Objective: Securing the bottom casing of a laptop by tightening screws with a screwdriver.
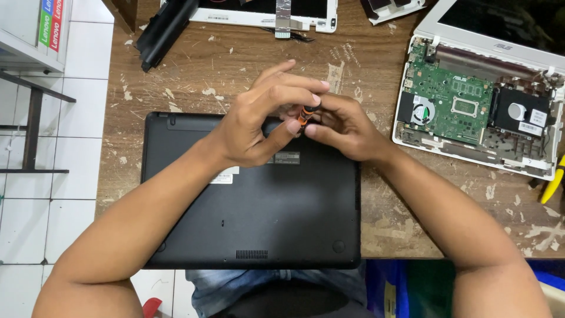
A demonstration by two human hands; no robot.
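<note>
Item one, at the left: bare strip of wooden table (118, 171), then the black laptop (253, 212) lying base-up, its near edge overhanging the table edge. Over its far edge I saw my left hand (259, 121) and right hand (341, 126) meeting, both pinching a small orange-and-black screwdriver (306, 113). Open wood followed, then the opened white laptop (477, 106)

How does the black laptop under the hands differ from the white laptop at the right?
The black laptop lies closed, bottom side up, its cover still on; the white laptop is opened up, with its green circuit board and fan showing. The black one sits right in front of the person, below the left hand and right hand; the white one lies untouched at the table's right edge. Both rest on the worn wooden table.
</note>
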